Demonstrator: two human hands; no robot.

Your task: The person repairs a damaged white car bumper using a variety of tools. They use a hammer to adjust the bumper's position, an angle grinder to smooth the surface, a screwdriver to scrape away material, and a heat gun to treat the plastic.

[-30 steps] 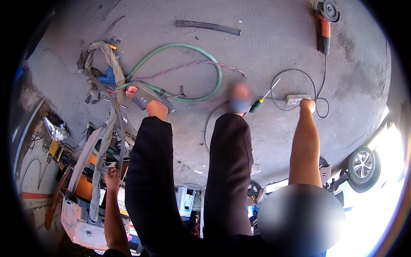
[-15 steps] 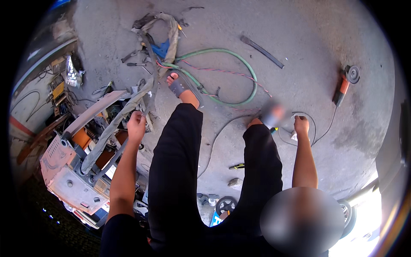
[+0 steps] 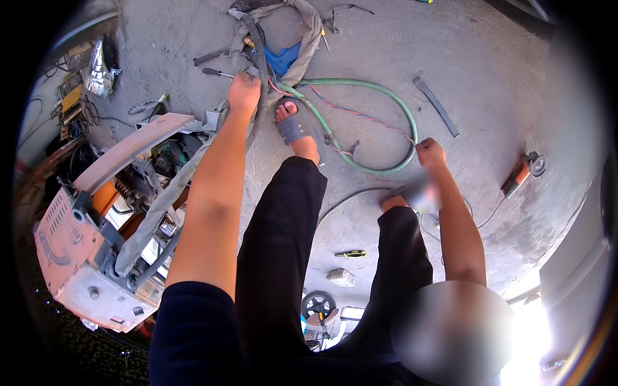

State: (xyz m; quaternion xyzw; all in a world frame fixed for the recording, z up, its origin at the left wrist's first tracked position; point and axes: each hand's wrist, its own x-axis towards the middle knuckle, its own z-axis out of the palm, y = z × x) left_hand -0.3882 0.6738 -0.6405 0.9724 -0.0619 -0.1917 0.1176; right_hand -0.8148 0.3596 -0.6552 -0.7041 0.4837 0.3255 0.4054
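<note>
My left hand (image 3: 244,94) is closed beside a dark cable (image 3: 261,71), its fingertips mostly hidden; what it holds, if anything, I cannot make out. A screwdriver (image 3: 215,72) with a dark handle lies just left of it. To its right are a blue torch-like handle (image 3: 282,60) and a grey fabric sleeve (image 3: 309,48). My right hand (image 3: 431,153) has its fingers curled together at the right edge of a green hose loop (image 3: 367,82). A thin red-and-blue wire (image 3: 364,117) runs across the loop toward it. Whether the fingers grip hose or wire is hidden.
A pinkish welding-machine-like case (image 3: 64,251) stands at left with clutter behind it. On the concrete floor lie a flat metal bar (image 3: 436,106), an orange angle grinder (image 3: 517,177), yellow-black pliers (image 3: 350,253) and a stone (image 3: 341,277). A wheel (image 3: 318,305) shows below.
Both hands have reached forward, the left from beside the machine to the dark cable, the right from near the grinder's cord to the green hose. The view has shifted too.
</note>
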